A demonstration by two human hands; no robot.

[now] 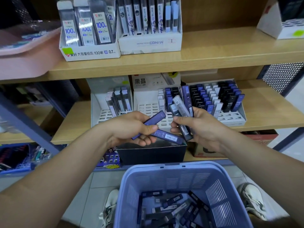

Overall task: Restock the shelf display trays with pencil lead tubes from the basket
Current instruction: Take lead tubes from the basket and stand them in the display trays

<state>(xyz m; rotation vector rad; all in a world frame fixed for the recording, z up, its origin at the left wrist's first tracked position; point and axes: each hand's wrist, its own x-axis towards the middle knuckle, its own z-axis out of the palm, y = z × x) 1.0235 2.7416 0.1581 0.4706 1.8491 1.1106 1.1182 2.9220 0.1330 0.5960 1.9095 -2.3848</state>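
Shelf trays (230,118) behind; left hand (130,127) tubes (155,120) crosswise; right hand (204,129) bundle (180,104) upright.

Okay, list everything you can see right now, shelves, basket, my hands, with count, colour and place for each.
Light blue slotted plastic basket: one, floor, bottom centre.
Loose pencil lead tubes: many, blue, black and clear, inside the basket.
White slotted display trays: three, middle shelf; the right tray fullest, the centre tray and left tray partly filled.
White cardboard display boxes of lead packs: two, upper shelf.
Pink plastic tub: one, upper shelf, far left.
Black open box: one, below the hands.
White sneakers: two, either side of the basket.
Left hand: holds two blue tubes.
Right hand: holds several tubes, blue and clear grey.
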